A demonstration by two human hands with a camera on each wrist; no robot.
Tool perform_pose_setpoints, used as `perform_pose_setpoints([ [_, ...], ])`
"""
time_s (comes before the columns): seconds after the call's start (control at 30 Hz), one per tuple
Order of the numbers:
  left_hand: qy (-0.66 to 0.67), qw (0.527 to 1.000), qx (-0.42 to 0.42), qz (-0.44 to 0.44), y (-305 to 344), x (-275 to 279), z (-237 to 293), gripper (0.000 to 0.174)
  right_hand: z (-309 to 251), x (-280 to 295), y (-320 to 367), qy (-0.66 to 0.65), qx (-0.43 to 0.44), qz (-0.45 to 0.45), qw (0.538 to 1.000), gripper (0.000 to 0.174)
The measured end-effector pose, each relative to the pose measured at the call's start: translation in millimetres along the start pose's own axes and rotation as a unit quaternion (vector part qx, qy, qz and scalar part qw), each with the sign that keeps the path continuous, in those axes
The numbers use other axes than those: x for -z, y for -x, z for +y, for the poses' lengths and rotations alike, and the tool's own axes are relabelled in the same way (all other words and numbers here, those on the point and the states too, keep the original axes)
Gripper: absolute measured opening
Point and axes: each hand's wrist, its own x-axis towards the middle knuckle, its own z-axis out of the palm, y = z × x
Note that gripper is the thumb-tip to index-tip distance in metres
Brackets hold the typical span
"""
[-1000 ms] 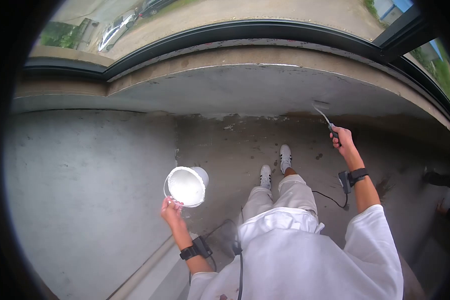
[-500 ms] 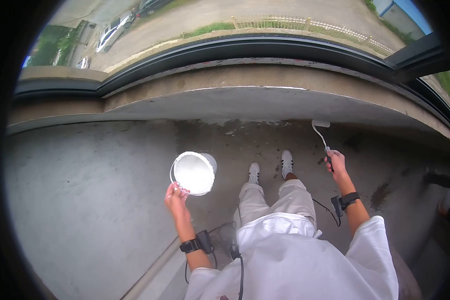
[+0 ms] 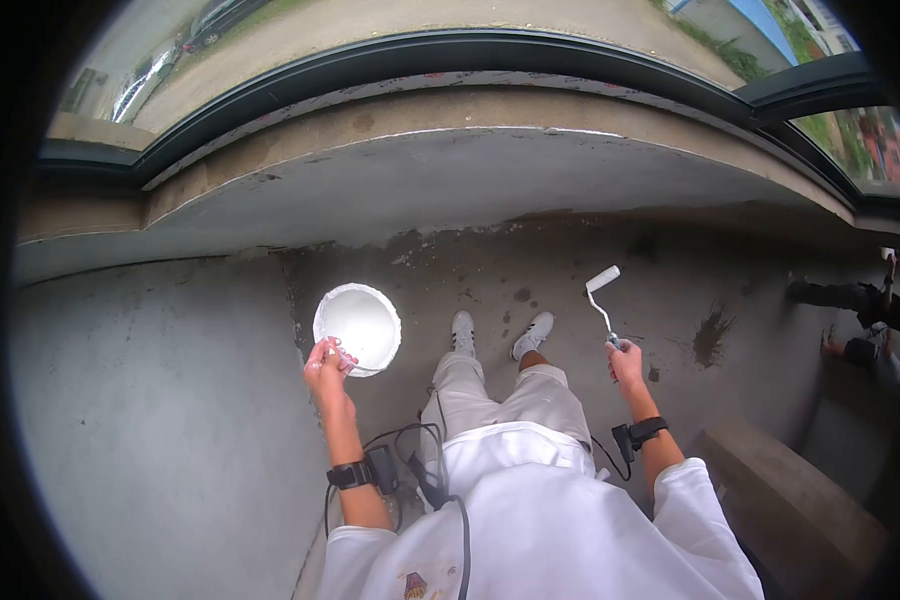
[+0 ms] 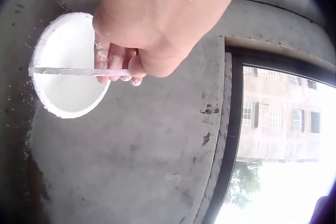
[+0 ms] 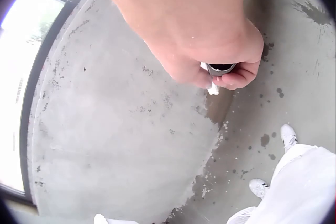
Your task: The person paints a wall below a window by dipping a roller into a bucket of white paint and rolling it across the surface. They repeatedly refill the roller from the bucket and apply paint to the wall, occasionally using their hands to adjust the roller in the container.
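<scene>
My left hand (image 3: 328,374) grips the bail handle (image 4: 73,71) of a white bucket (image 4: 68,112). White paint (image 3: 362,322) shows inside it, and paint flecks mark the fingers. The bucket hangs to the left of my legs, its mouth facing up towards the head camera. Out to the right, my right hand (image 3: 625,364) holds a paint roller (image 3: 603,279) by its dark handle, the white sleeve pointing away from me above the floor. In the right wrist view the fingers wrap round the handle's end (image 5: 221,68), and the hand hides most of the roller.
A low grey wall (image 3: 440,180) curves ahead beneath a ledge and a dark window frame (image 3: 440,55). Another grey wall (image 3: 160,400) stands at left. A concrete block (image 3: 790,490) lies at right, with other people (image 3: 875,305) beyond. Cables (image 3: 465,550) run along my body.
The paint roller has come away from the base of the wall and back towards me, over the floor. The head view has turned to the right. My left hand keeps holding the bucket.
</scene>
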Motion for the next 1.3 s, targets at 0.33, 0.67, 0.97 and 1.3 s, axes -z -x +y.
perform_pose_setpoints([
  [0.33, -0.05, 0.998, -0.012, -0.038, -10.9, -4.7, -13.7, 0.017, 11.8, -3.7, 37.2, -0.208, -0.099, -0.085, 0.969, 0.022],
  [0.67, -0.118, 0.99, -0.025, -0.075, 41.7, -74.9, -24.2, 0.013, 68.3, -6.2, 35.3, -0.28, -0.111, -0.143, 0.943, 0.026],
  [0.97, -0.16, 0.98, -0.046, -0.107, 103.1, -157.5, -45.4, 0.013, 105.7, 11.8, 2.2, -0.295, -0.113, -0.155, 0.936, 0.027],
  [1.3, -0.234, 0.961, -0.033, -0.141, 128.8, -235.6, -111.0, 0.009, 125.5, -15.9, -79.6, -0.392, -0.087, -0.125, 0.907, 0.031],
])
